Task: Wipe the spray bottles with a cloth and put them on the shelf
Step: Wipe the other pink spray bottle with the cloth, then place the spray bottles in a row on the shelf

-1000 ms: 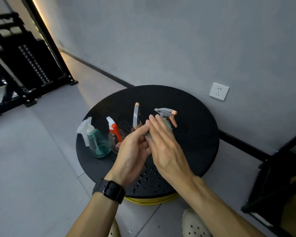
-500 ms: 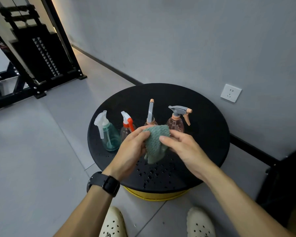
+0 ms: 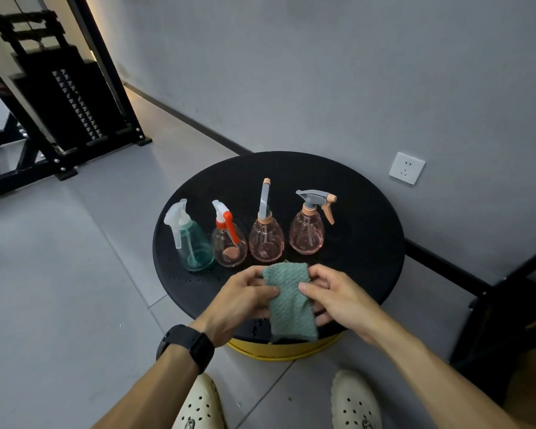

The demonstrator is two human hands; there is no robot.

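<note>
Both hands have dropped toward the near edge of the round black table (image 3: 369,243) since half a second ago, uncovering the row of bottles they partly hid. Left hand (image 3: 242,300) and right hand (image 3: 338,297) each pinch a side of the green cloth (image 3: 290,300), thumbs on top and fingers curled beneath, so it hangs between them over the table's rim. A black watch (image 3: 188,346) sits on the left wrist. Beyond the cloth four spray bottles stand upright in a line: teal bottle (image 3: 192,243), pink bottle with an orange trigger (image 3: 229,243), pink bottle with a grey nozzle turned away (image 3: 266,239), and pink bottle with a grey trigger head (image 3: 307,233). On the wall sits a white socket (image 3: 406,167).
</note>
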